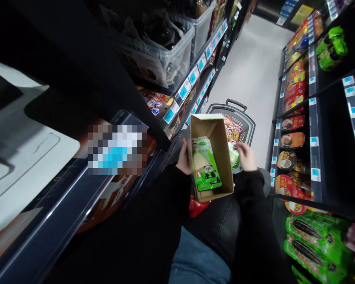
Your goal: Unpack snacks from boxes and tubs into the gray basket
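We hold an open brown cardboard box (217, 136) upright over our lap, its top flaps spread and its bare inner wall facing us. Inside it lies a stack of flat green snack packets (206, 167), the top one printed with a small panda and tilted toward the lower right corner of the box.

What We Wear

We wear long black sleeves that reach to the wrists of our bare left hand (184, 157) and right hand (246, 156). Below them we see dark grey denim and a blue denim patch.
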